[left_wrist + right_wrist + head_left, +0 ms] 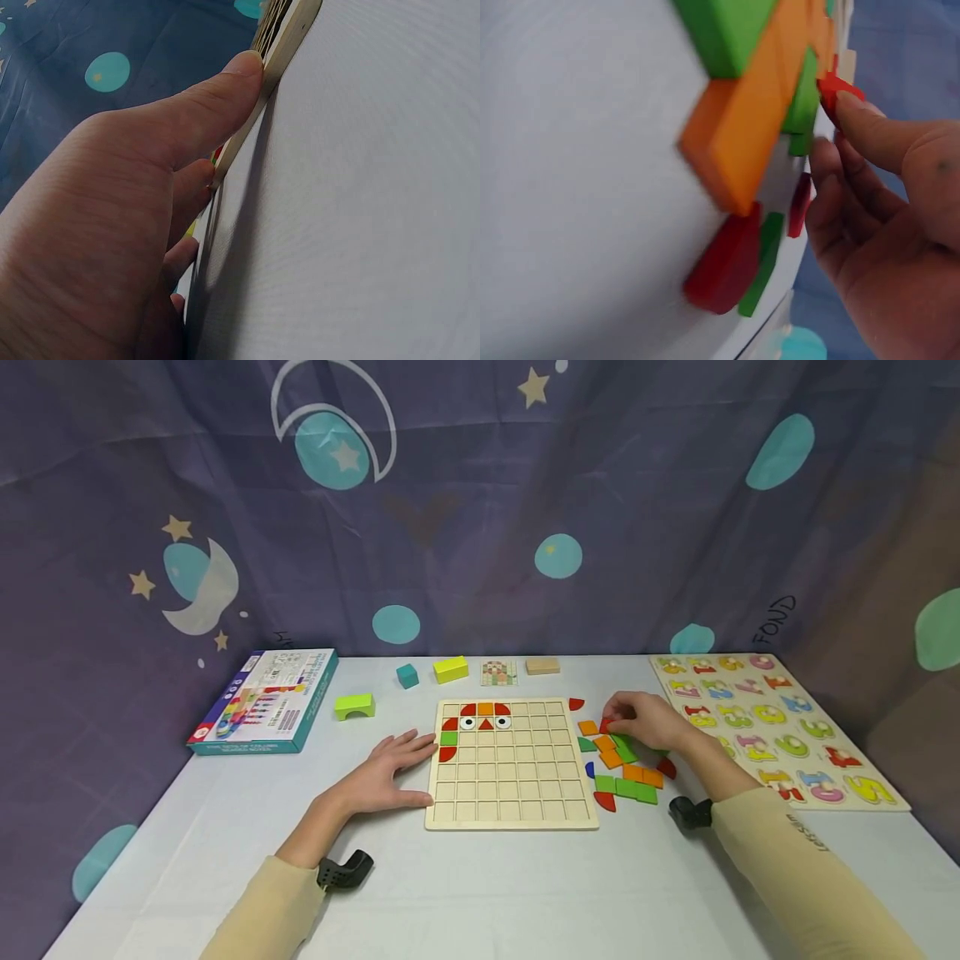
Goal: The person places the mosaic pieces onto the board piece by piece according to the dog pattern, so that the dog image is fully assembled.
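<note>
A: Head view first! Out on the white tabletop (487, 893), dead centre: a square, pale wooden grid board (512, 824), lying flat. How far along?

B: Early stages, by the look of it. Filled only towards the upper left: an orange square tile (486, 709) between red quarter-round tiles (469, 709), then round white tiles with black pupils (503, 722) either side of a red triangle tile (486, 724). Down the left edge, a green square tile (448, 738) with red above and below.

A: And left over?

B: Plenty! Bare cells across most of the grid; loose on the right, a scatter of orange squares (611, 760), green squares (626, 787) and red rounded pieces (605, 802). Behind the board, a small printed card (498, 673), too small to read.

A: Left hand (384, 781) at the board's left rim; right hand (647, 720) over the scatter, pinching a small red piece (603, 725).

B: Over to the left wrist! Thumb straight against the wooden edge, fingers loosely extended, nothing gripped.

A: Now the right wrist! Thumb pressed on that bright red piece, pinch nearly closed, right beside the loose tiles. Lifted clear? Can't tell.

B: Lovely solid colours nearby, thick-sided and flat-faced, a touch blurred up close.
</note>
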Demonstrator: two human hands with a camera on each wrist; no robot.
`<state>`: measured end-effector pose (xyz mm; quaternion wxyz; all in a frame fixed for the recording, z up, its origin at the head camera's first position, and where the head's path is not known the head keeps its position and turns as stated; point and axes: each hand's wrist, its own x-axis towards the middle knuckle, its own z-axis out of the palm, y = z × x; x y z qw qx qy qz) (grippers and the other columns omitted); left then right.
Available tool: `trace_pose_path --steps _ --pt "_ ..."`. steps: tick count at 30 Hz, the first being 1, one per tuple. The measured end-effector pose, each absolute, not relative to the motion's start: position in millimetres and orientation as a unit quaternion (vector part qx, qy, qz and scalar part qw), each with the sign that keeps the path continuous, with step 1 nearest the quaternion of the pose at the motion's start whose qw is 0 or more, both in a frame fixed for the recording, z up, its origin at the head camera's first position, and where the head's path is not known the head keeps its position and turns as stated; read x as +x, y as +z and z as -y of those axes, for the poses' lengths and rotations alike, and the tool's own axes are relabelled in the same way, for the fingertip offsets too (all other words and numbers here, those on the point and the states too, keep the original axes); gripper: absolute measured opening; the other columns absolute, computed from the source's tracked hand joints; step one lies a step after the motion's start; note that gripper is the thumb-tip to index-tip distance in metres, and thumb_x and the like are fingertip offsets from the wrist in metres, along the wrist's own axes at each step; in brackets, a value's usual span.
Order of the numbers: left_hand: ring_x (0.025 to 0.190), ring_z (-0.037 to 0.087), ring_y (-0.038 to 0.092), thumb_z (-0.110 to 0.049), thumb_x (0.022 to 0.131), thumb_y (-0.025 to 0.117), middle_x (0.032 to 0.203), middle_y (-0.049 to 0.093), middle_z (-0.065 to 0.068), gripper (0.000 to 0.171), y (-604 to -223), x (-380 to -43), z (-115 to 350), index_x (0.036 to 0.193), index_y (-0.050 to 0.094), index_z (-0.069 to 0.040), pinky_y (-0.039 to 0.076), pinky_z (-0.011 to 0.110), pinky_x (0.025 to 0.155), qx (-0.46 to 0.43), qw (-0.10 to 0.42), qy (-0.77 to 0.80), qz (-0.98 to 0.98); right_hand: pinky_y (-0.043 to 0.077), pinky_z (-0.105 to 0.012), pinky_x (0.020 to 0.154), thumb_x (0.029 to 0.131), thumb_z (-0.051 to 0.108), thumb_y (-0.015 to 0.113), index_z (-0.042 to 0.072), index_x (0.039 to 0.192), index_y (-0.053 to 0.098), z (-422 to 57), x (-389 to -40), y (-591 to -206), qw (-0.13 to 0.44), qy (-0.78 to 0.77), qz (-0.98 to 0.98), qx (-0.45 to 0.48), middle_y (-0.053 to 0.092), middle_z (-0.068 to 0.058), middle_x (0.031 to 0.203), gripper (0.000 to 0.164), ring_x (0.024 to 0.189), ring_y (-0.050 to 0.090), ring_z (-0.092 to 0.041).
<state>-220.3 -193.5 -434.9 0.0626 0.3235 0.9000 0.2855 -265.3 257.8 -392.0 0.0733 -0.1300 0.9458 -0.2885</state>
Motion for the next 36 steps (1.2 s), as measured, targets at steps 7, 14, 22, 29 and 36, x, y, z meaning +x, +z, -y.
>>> trace_pose_path --steps 7,14,22,29,36 --pt "0.152 0.031 0.016 -0.047 0.083 0.08 0.161 0.036 0.003 0.085 -435.2 -220.4 193.2 0.151 0.047 -0.008 0.006 0.054 0.121 0.324 0.062 0.285 -0.9 0.052 -0.038 0.086 0.098 0.007 0.066 0.004 0.106 0.068 -250.4 -265.5 -386.1 0.076 -0.324 -0.933 -0.134 0.064 -0.008 0.098 0.009 0.09 0.057 -0.027" --pt "0.152 0.033 0.016 -0.048 0.083 0.08 0.16 0.036 0.004 0.086 -435.2 -220.5 193.6 0.151 0.047 -0.007 0.006 0.056 0.121 0.324 0.063 0.29 -0.898 0.057 -0.037 0.077 0.099 0.004 0.063 -0.001 0.11 0.067 -230.0 -264.6 -383.4 0.079 -0.371 -0.911 -0.161 0.063 -0.015 0.107 0.013 0.09 0.061 -0.03" --pt "0.152 0.032 0.017 -0.048 0.083 0.08 0.16 0.037 0.003 0.085 -436.0 -221.0 193.5 0.151 0.048 -0.009 0.006 0.056 0.121 0.324 0.06 0.285 -0.9 0.052 -0.032 0.074 0.096 0.003 0.067 0.0 0.109 0.069 -198.0 -266.4 -384.9 0.081 -0.378 -0.901 -0.194 0.065 -0.009 0.1 0.013 0.083 0.058 -0.024" --pt "0.152 0.031 0.016 -0.048 0.083 0.081 0.16 0.036 0.002 0.085 -434.3 -220.0 193.6 0.151 0.048 -0.01 0.005 0.055 0.121 0.321 0.063 0.29 -0.899 0.051 -0.034 0.073 0.095 0.004 0.069 -0.001 0.108 0.069 -163.1 -265.1 -386.0 0.093 -0.381 -0.891 -0.231 0.066 -0.006 0.096 0.014 0.079 0.059 -0.022" --pt "0.152 0.032 0.015 -0.047 0.083 0.08 0.161 0.036 0.003 0.086 -433.5 -219.3 193.0 0.152 0.047 -0.008 0.006 0.055 0.121 0.321 0.067 0.29 -0.899 0.05 -0.031 0.07 0.095 0.004 0.069 0.002 0.106 0.071 -135.5 -268.5 -388.9 0.104 -0.369 -0.888 -0.254 0.067 -0.003 0.094 0.011 0.077 0.057 -0.017"
